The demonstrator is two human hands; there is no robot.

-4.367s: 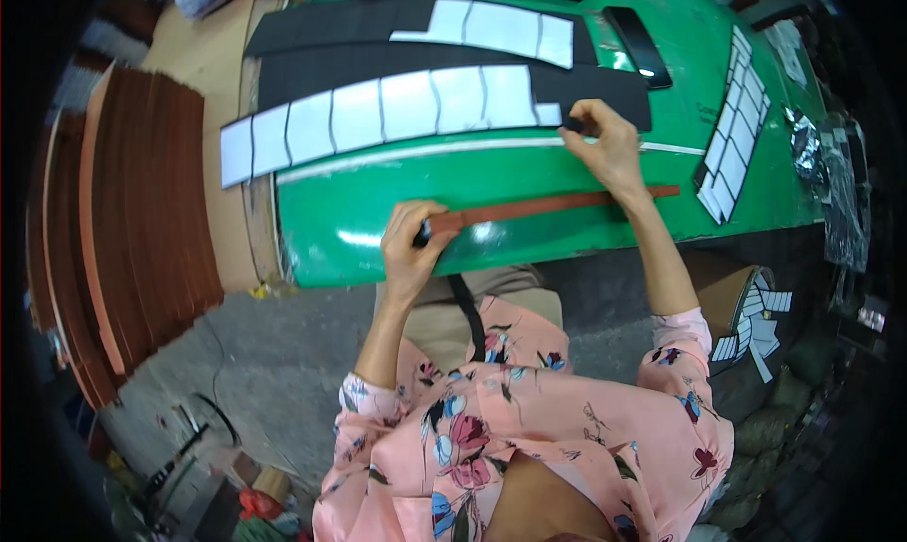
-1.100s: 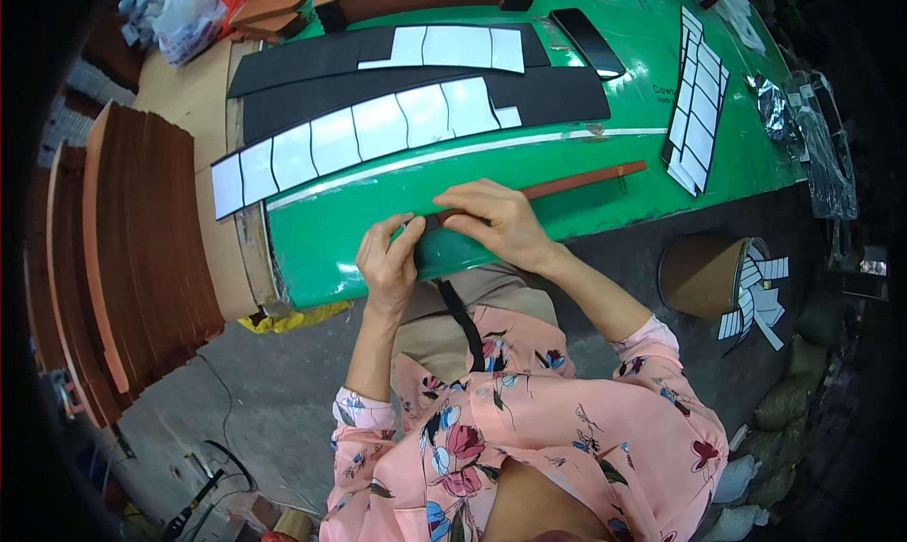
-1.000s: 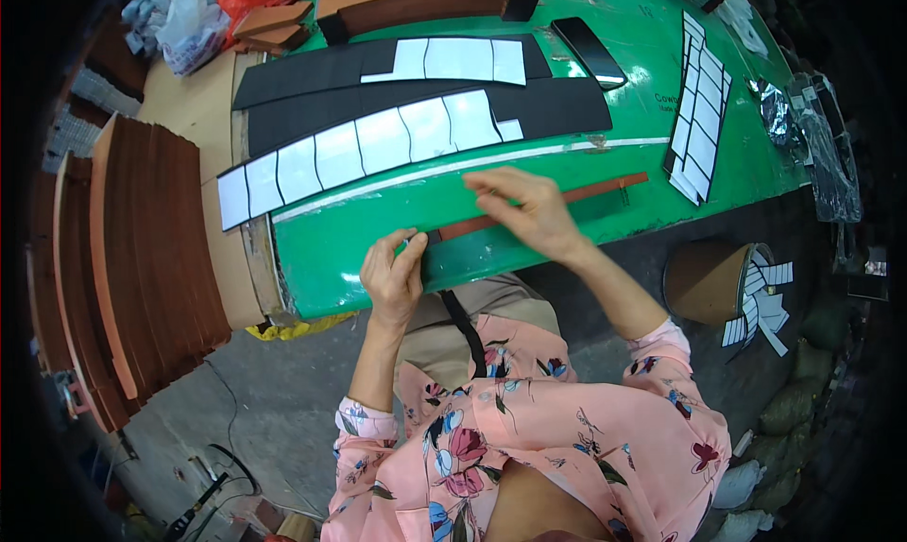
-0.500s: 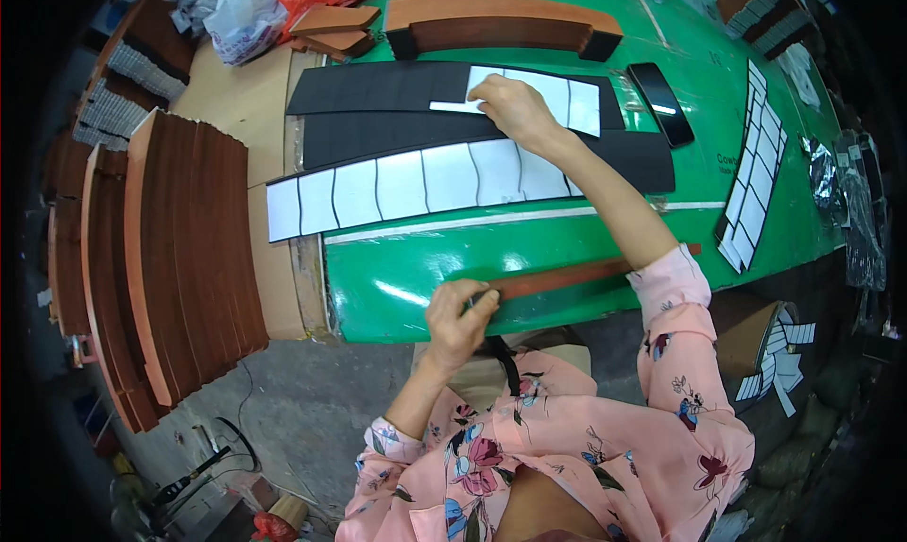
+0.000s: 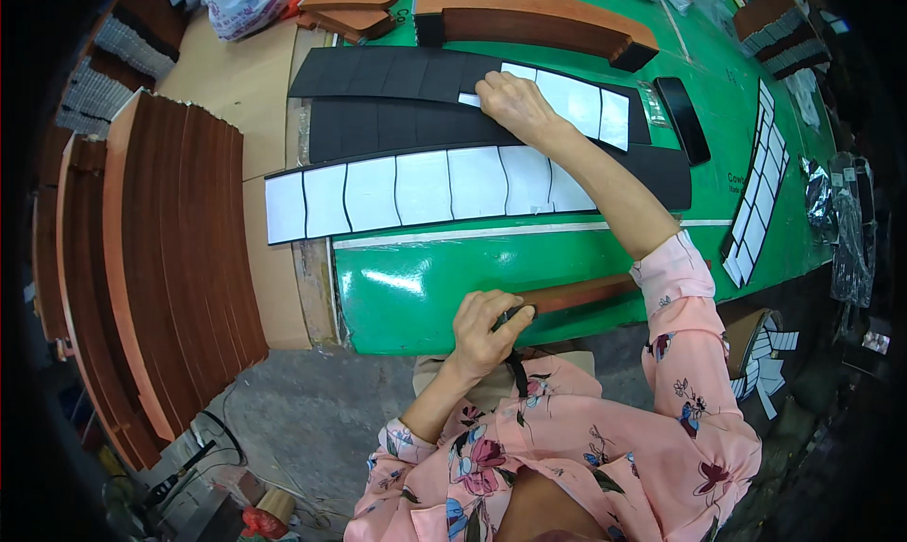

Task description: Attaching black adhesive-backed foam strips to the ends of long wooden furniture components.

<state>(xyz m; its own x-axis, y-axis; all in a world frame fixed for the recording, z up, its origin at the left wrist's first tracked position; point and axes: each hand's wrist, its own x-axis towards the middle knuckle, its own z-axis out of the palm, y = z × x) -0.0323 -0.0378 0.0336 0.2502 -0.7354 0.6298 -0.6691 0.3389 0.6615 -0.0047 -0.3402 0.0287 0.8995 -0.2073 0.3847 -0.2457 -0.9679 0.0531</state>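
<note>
My left hand (image 5: 487, 332) is closed around the near-left end of a narrow reddish-brown board (image 5: 581, 293) at the table's front edge. A small dark bit shows by its thumb; I cannot make out what it is. Farther off, my right hand (image 5: 518, 105) pinches at the left part of a white-faced strip (image 5: 576, 105), which lies on black segmented sheets (image 5: 387, 74). A thin white edge pokes out left of its fingertips. In front of these sheets lies a long row of white panels (image 5: 416, 188) with dark wavy seams. The right forearm covers part of that row.
A curved brown wooden piece (image 5: 539, 24) stands behind the sheets. To the right lie a black phone (image 5: 682, 121) and another white-panelled strip (image 5: 756, 188). Stacked brown boards (image 5: 179, 258) rise at the left. Below the table's right side, a bin (image 5: 742, 339) holds white scraps.
The whole view has shifted slightly. My right hand has moved a little left along the white-faced strip. My left hand keeps its hold on the brown board.
</note>
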